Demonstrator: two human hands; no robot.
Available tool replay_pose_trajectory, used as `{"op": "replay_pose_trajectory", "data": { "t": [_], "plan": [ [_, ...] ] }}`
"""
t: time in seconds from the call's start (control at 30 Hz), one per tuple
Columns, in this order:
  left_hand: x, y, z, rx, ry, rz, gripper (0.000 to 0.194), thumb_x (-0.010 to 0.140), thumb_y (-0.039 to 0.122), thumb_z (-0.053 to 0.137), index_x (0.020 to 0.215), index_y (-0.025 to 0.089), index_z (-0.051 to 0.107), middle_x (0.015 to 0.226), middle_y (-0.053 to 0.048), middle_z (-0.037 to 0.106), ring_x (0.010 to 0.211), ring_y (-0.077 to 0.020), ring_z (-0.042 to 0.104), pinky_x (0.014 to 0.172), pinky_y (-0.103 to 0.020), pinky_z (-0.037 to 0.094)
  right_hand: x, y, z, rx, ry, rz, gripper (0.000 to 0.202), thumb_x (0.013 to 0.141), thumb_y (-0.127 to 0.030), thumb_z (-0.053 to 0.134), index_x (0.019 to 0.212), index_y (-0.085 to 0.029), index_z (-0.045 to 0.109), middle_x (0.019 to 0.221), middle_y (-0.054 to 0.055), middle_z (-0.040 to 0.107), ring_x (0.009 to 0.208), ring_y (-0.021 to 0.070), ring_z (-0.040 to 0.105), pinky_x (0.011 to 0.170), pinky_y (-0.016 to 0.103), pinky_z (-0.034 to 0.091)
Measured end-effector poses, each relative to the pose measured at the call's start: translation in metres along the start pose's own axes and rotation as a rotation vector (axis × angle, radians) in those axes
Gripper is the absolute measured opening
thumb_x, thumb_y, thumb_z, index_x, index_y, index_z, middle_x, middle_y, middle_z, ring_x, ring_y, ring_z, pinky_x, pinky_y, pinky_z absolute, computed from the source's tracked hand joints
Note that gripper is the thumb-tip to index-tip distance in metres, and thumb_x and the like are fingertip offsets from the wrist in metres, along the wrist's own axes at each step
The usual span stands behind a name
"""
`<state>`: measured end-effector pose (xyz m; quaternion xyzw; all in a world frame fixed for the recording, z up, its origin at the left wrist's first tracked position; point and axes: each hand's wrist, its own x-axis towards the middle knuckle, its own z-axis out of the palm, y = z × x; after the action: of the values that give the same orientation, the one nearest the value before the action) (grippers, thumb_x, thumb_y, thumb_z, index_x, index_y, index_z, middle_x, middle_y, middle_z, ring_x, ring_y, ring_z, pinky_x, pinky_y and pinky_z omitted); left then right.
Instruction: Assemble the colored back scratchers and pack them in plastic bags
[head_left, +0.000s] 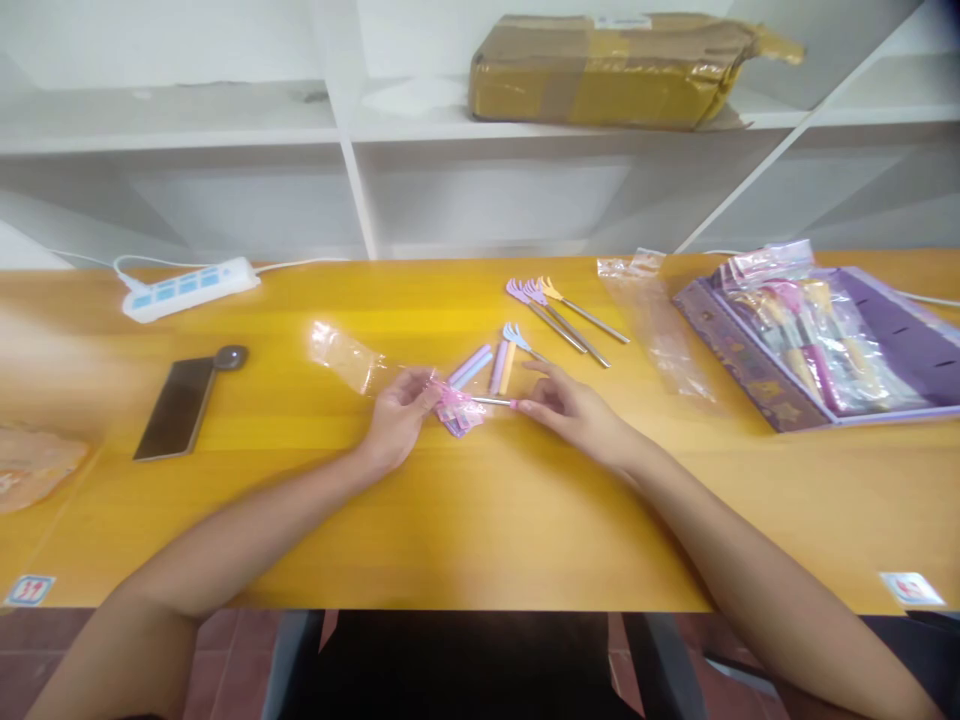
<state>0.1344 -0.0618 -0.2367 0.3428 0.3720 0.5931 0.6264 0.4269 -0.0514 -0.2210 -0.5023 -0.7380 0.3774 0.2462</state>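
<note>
Your wooden table (525, 540) bears an open purple box (750, 370) at three o'clock from your hands. Your left hand (401, 415) and right hand (570, 405) flank a pink back scratcher (491, 401): left thumb and fingers close on its head; your right thumb meets its other end, forefinger apart, any further grip unclear. Three scratchers (574, 334) lie at two o'clock, shorter pastel sticks (499, 366) at twelve.

Yellow wooden bench (480, 540): white plastic power strip (191, 288), flat dark rectangular device (174, 408), open purple box (739, 365), pastel claw-headed metal rods (570, 325).
</note>
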Motion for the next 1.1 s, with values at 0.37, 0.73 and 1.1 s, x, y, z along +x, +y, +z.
{"op": "replay_pose_trajectory", "data": {
  "t": [0.37,0.73,1.1],
  "plan": [
    [0.003,0.003,-0.001,-0.098,0.069,-0.044,0.048,0.064,0.039,0.107,0.088,0.017,0.072,0.088,0.001,0.077,0.086,-0.0127,0.076,0.082,-0.026,0.062,0.002,0.001,0.01,0.119,0.121,-0.063,0.073,0.099,-0.064,0.07,0.153,-0.02,0.049,0.087,0.0,0.061,0.073,0.0163,0.059,0.069,0.031,0.049],
    [0.003,0.001,-0.002,-0.075,0.046,-0.065,0.049,0.065,0.044,0.106,0.083,0.015,0.072,0.087,-0.002,0.079,0.084,-0.0141,0.076,0.081,-0.028,0.065,-0.004,-0.009,0.027,0.273,0.075,-0.141,0.052,0.108,-0.052,0.062,0.149,-0.023,0.046,0.091,-0.003,0.051,0.07,0.0114,0.054,0.066,0.027,0.047],
    [0.003,-0.001,-0.001,0.011,-0.003,-0.069,0.046,0.068,0.049,0.104,0.08,0.014,0.076,0.08,-0.004,0.078,0.074,-0.0167,0.075,0.074,-0.032,0.066,-0.012,-0.024,0.038,0.356,0.026,-0.165,0.048,0.111,-0.046,0.058,0.151,-0.028,0.04,0.095,-0.002,0.048,0.07,0.0111,0.049,0.062,0.026,0.044]
  ]
}}
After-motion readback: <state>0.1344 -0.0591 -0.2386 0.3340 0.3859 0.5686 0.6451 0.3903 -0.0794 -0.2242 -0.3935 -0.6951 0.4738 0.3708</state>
